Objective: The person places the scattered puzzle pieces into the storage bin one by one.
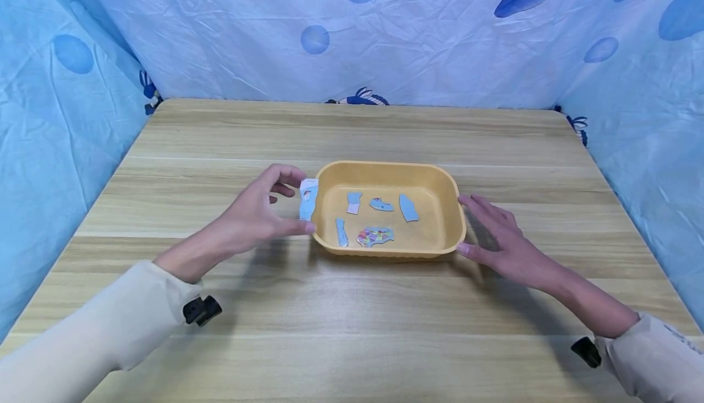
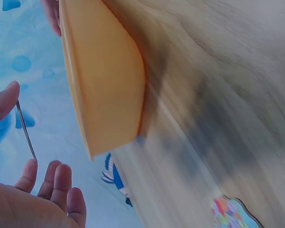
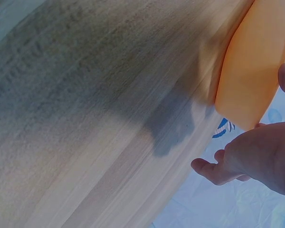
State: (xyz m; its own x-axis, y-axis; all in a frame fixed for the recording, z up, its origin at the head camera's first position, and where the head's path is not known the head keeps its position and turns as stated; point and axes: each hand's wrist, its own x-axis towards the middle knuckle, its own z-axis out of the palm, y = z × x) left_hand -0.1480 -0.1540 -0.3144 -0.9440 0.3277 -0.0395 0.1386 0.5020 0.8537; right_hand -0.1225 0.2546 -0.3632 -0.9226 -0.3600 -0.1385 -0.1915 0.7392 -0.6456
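Observation:
My left hand (image 1: 250, 213) pinches a flat light-blue puzzle piece (image 1: 308, 199) between thumb and a fingertip at the left end of a yellow plastic tray (image 1: 390, 251). In the left wrist view the piece (image 2: 26, 130) shows edge-on, spanning thumb and finger. At the tray's right end is my right hand (image 1: 508, 247), its thumb and fingers spread against the side, not curled round it. Inside the tray lie several flat pieces, among them a blue one (image 1: 408, 207) and a multicoloured one (image 1: 376, 236), apart from one another.
A wood-grain table (image 1: 352, 329) carries the tray. Blue patterned cloth (image 1: 352, 42) hangs behind it and along both sides. In the left wrist view another multicoloured piece (image 2: 232, 213) lies on the table; I cannot make it out in the head view.

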